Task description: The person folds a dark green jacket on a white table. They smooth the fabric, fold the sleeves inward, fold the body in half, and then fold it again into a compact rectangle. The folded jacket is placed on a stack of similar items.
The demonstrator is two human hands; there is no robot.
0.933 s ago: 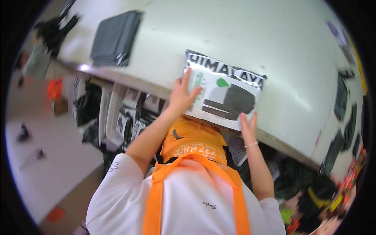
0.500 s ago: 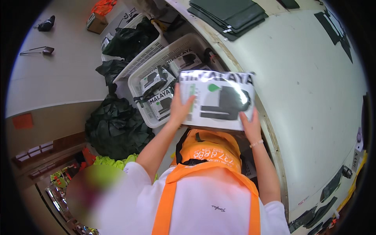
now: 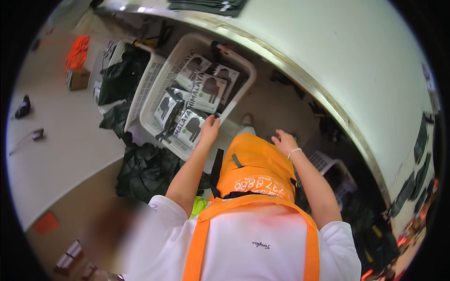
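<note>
Both bare hands are apart and hold nothing that can be seen. The left hand [image 3: 209, 133] is at the near right side of a white plastic basket [image 3: 246, 70], its fingers parted and slightly bent over the rim; whether they touch the rim or the package beside them cannot be told. The right hand [image 3: 285, 143], with a pale beaded bracelet [image 3: 294, 152] at the wrist, hangs in front of the orange apron [image 3: 258, 161], its fingers loosely curled and open. In the basket lie several flat white packages, each printed with a dark garment: one topmost package [image 3: 206, 92] rests tilted over its neighbours near the middle, and another, the near package [image 3: 190, 127], lies just left of the left hand. Further left a second white basket [image 3: 146, 86] carries dark green material [image 3: 123, 77], and a heap of dark material [image 3: 147, 171] lies near, below both baskets. At the far left stand a cardboard box [image 3: 78, 78] and, just beyond it, a bright orange item [image 3: 77, 54]. The pale worktop [image 3: 337, 70] fills the far right, with a dark folded stack [image 3: 208, 5] at its far edge.
</note>
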